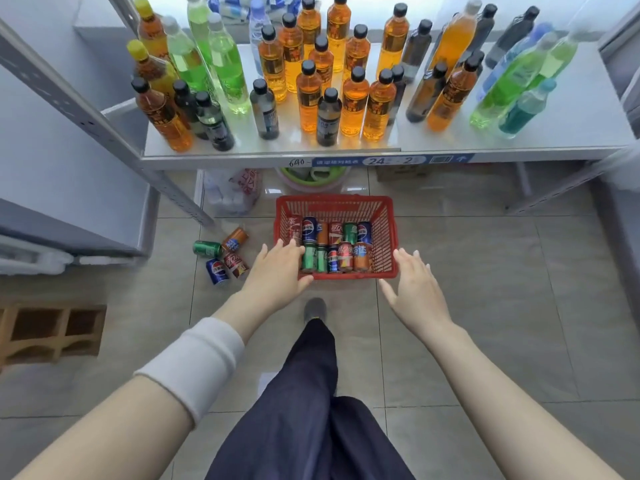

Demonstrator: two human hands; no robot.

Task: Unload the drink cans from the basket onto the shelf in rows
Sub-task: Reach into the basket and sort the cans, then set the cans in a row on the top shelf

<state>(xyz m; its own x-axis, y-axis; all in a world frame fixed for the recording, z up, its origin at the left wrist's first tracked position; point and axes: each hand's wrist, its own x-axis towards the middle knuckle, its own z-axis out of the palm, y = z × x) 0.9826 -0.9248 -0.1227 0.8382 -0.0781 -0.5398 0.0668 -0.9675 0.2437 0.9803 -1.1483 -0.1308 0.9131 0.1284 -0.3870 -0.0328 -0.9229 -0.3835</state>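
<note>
- Cans (332,245) lie packed in the red basket (388,237) on the floor, below the shelf (519,133).
- Left hand (277,268) and right hand (415,282) hover empty, fingers spread.
- Best grip one can around its middle, then lift straight.

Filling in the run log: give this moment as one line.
left hand: open, at basket rim | right hand: open, beside basket | cans: in basket | loose cans: on floor

Shelf (571,133) ahead of me: crowded with upright bottles (349,84), orange, green, dark, clear. Tiled floor (485,306) below: red basket (386,216) of cans, four loose cans (221,252) lying to its left, white bag (235,192) under the shelf.
</note>
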